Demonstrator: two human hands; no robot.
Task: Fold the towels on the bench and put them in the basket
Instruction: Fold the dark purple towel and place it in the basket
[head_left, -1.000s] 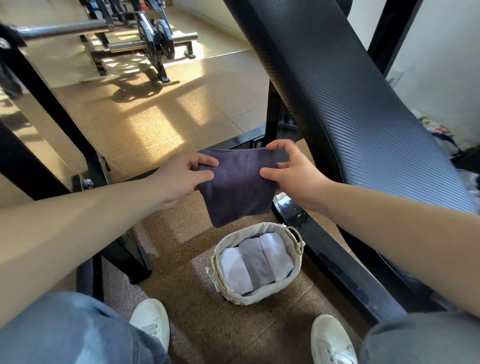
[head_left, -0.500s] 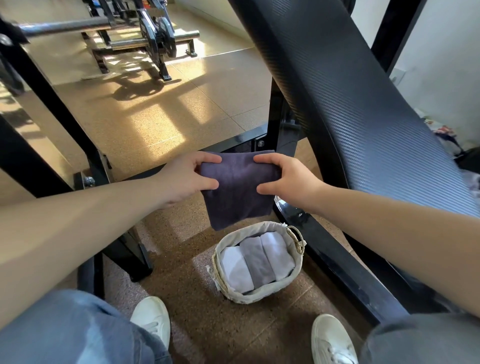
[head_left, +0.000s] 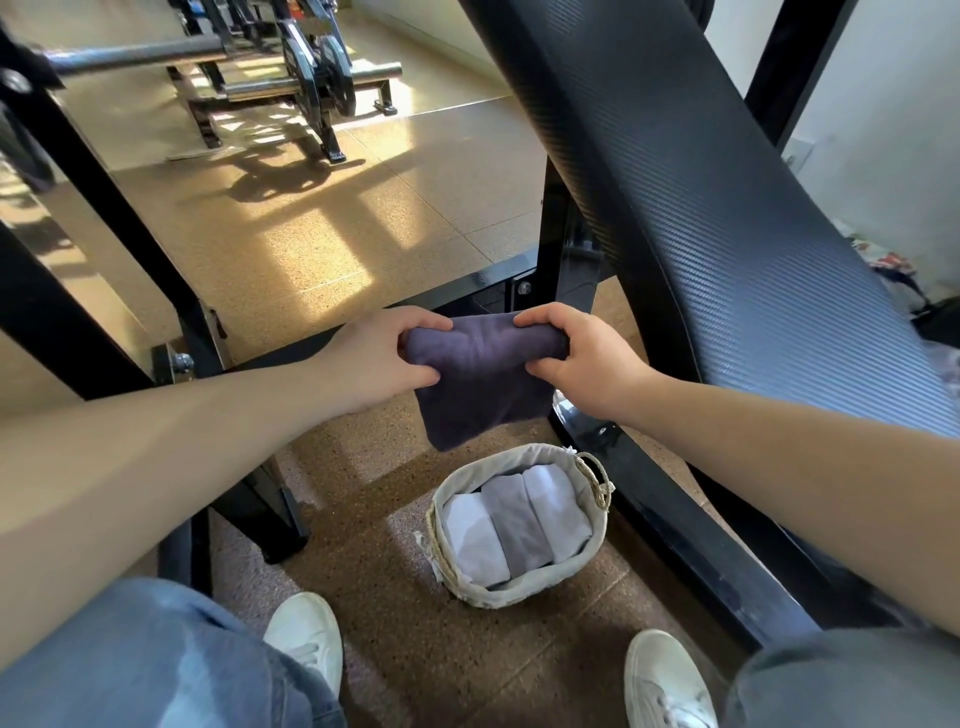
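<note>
A dark purple towel (head_left: 480, 382) hangs in the air between my hands, its top edge rolled over and its lower part drooping. My left hand (head_left: 382, 356) grips the towel's left end and my right hand (head_left: 576, 353) grips its right end, fingers curled over the roll. Directly below on the floor stands a small woven basket (head_left: 597, 556) with a cloth lining. Inside it lie three folded towels side by side: white (head_left: 475, 540), grey (head_left: 519, 522) and white (head_left: 558, 512).
The black padded bench (head_left: 727, 208) slopes across the right side, its black frame (head_left: 691, 530) running along the floor beside the basket. A black rack post (head_left: 104, 208) stands left. Barbell equipment (head_left: 291, 88) is at the back. My white shoes (head_left: 306, 639) flank the basket.
My hands have come closer together and rolled the towel's top edge over, so the hanging part is shorter. The basket has not moved.
</note>
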